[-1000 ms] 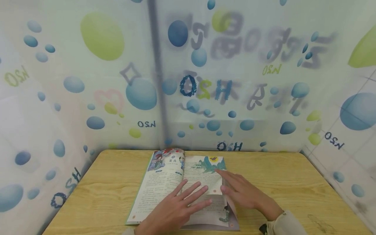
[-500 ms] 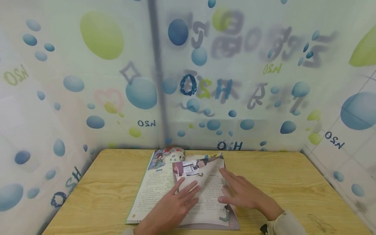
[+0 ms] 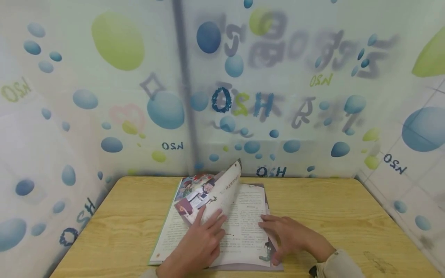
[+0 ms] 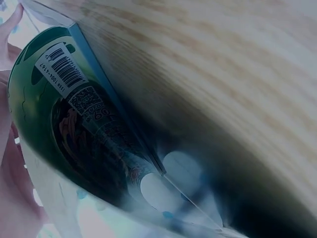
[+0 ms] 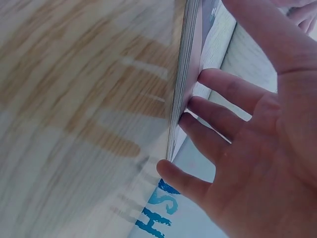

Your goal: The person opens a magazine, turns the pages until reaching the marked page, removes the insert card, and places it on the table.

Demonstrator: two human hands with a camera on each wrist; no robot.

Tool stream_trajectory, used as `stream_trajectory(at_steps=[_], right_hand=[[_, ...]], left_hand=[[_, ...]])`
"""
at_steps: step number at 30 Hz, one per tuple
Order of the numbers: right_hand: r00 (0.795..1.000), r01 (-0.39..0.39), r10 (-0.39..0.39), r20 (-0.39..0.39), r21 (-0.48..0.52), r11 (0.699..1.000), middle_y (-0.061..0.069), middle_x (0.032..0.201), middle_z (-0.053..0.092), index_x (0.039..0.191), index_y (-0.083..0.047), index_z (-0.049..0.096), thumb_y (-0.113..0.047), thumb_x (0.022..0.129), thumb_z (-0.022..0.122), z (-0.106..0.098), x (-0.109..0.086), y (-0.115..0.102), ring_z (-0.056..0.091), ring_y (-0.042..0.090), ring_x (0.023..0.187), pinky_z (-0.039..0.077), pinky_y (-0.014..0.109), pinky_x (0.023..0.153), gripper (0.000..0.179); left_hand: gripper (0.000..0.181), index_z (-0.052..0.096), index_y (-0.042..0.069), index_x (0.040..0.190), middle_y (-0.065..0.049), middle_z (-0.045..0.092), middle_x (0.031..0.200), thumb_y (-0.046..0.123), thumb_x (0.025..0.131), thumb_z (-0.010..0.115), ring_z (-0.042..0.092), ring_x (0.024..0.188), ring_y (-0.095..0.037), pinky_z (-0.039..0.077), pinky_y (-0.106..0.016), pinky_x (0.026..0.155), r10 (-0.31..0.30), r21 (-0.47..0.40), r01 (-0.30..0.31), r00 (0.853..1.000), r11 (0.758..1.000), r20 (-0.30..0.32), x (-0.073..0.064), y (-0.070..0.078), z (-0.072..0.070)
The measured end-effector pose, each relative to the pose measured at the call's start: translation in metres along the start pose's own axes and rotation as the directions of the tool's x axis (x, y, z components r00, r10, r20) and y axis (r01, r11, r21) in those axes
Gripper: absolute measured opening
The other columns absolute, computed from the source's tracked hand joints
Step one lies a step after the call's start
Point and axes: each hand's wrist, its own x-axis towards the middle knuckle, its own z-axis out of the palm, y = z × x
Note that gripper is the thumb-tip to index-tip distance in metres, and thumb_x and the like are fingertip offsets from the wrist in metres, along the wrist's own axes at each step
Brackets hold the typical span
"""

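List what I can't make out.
Fine print on open white-paged magazine: head view, too small.
White left page, inner part: head view, behind curled illustrated page.
Bare left hand, remainder: left wrist view, cut by left edge.
Bare right hand, thumb tip: right wrist view, cut by top edge.

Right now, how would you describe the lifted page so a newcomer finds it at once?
On the wooden table lies an open book. Just beyond the left hand is the lifted page. Unlike the flat page to its right, it curls up, its corner in the air, and bears a printed figure in white.
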Motion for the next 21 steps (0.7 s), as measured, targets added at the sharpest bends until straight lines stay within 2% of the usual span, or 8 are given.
stream_trajectory(at_steps=[5, 8, 14, 21], right_hand=[[1.0, -0.008, 0.008, 0.002, -0.02, 1.0, 0.011, 0.153, 0.044, 0.143, -0.011, 0.054, -0.065, 0.06, 0.083, -0.0002, 0.0007, -0.0028, 0.042, 0.034, 0.139, 0.038, 0.057, 0.107, 0.104], [1.0, -0.013, 0.013, 0.002, -0.021, 1.0, 0.011, 0.153, 0.044, 0.143, -0.01, 0.054, -0.065, 0.059, 0.083, 0.0008, 0.001, -0.0013, 0.042, 0.034, 0.139, 0.038, 0.057, 0.107, 0.105], [0.999, -0.034, 0.034, 0.006, 0.004, 0.999, 0.011, 0.154, 0.043, 0.143, -0.012, 0.054, -0.064, 0.058, 0.085, 0.0017, 0.0016, 0.001, 0.04, 0.034, 0.14, 0.037, 0.058, 0.107, 0.104], [1.0, -0.013, 0.013, -0.005, -0.007, 1.0, 0.011, 0.153, 0.044, 0.143, -0.011, 0.055, -0.065, 0.058, 0.083, 0.0018, 0.002, 0.0012, 0.042, 0.034, 0.139, 0.037, 0.058, 0.107, 0.104]], left_hand=[[0.028, 0.073, 0.016, 0.1, -0.006, 0.062, 0.135, 0.038, 0.084, 0.067, 0.048, 0.135, -0.029, 0.034, -0.067, 0.104, -0.064, 0.029, 0.062, 0.995, 0.998, 0.073, -0.0002, 0.0, -0.0039], [0.03, 0.074, 0.016, 0.103, -0.007, 0.062, 0.135, 0.039, 0.086, 0.066, 0.049, 0.134, -0.029, 0.039, -0.066, 0.1, -0.106, 0.012, 0.105, 0.986, 0.994, 0.128, -0.0006, -0.0003, -0.0051], [0.037, 0.072, 0.013, 0.112, -0.01, 0.06, 0.136, 0.04, 0.087, 0.067, 0.053, 0.129, -0.031, 0.05, -0.061, 0.086, -0.201, -0.062, 0.217, 0.96, 0.974, 0.194, -0.0018, -0.0004, -0.006], [0.044, 0.07, 0.009, 0.12, -0.013, 0.057, 0.138, 0.04, 0.088, 0.066, 0.052, 0.129, -0.033, 0.053, -0.06, 0.078, -0.263, -0.095, 0.296, 0.929, 0.951, 0.259, -0.0028, 0.0029, -0.0073]])
